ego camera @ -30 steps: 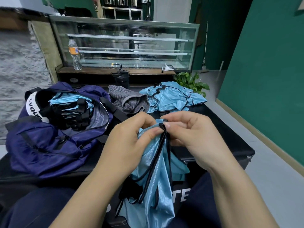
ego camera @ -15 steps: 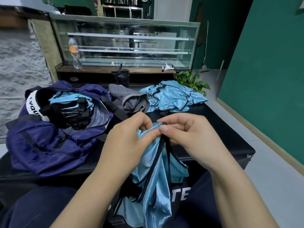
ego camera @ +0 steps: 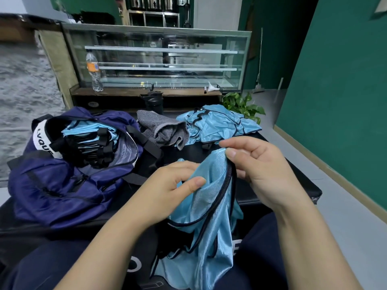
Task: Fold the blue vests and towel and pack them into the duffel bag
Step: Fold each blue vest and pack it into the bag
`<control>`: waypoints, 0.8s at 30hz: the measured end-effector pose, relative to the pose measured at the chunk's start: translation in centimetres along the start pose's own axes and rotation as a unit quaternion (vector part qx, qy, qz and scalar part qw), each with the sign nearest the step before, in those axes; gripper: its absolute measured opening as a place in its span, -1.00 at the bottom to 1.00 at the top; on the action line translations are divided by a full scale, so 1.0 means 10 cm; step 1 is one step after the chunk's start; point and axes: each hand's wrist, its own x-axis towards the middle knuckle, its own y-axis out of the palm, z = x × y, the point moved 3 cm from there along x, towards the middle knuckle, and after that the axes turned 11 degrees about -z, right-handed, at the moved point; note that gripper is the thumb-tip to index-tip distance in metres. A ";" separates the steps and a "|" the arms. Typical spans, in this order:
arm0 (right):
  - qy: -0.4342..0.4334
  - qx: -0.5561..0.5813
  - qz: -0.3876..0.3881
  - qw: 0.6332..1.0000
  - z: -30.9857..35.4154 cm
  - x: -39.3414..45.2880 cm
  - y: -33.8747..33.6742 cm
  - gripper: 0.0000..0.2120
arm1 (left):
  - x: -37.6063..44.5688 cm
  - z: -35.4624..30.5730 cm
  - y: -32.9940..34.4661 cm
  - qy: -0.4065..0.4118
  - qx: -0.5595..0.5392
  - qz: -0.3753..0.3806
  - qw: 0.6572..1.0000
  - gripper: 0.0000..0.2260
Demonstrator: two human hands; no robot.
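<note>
Head view. A person sits at a black table (ego camera: pixel 272 185) and works a blue vest (ego camera: pixel 209 206) held at the centre of the frame, its lower half hanging off the near table edge toward 6 o'clock. The left hand (ego camera: pixel 167 185) pinches the cloth between thumb and curled fingers (ego camera: pixel 195 182) at the vest's upper left. The right hand (ego camera: pixel 261 170) has its fingers (ego camera: pixel 231 152) clamped on the upper corner beside the black trim, just toward 2 o'clock of the left hand. The duffel bag (ego camera: pixel 62 189) lies open at 9 o'clock on the table, with a stack of folded vests (ego camera: pixel 88 135) already inside. A grey towel (ego camera: pixel 163 130) sits crumpled at 12 o'clock, touching the bag's strap on one side. A heap of unfolded vests (ego camera: pixel 217 124) lies at 1 o'clock, against the towel's other side. Behind stands a glass display case (ego camera: pixel 159 59) with a water bottle (ego camera: pixel 93 70) before it.

Judged risks: the slick fabric may slide from either pinch, since most of its weight hangs unsupported. The loose black trim loops may tangle or twist, giving a crooked fold. A bulky fold may not seat on the stack in the bag.
</note>
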 end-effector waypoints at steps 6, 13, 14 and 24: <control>-0.042 0.002 -0.020 0.999 0.38 0.00 -0.03 -0.84 | 0.22 -0.38 -0.43 0.048 0.094 -0.029 0.994 -0.68; -0.175 -0.097 -0.007 0.980 1.37 0.09 0.01 -0.77 | 0.65 -1.43 -1.07 0.058 0.218 -0.034 0.974 -0.62; -0.197 -0.126 -0.006 0.972 1.51 0.09 0.03 -0.77 | 0.70 -1.61 -1.15 0.064 0.243 -0.041 0.967 -0.62; -0.305 -0.426 -0.058 0.850 2.53 0.48 0.57 -0.78 | 1.07 -2.61 -1.54 0.094 0.406 -0.113 0.902 -0.86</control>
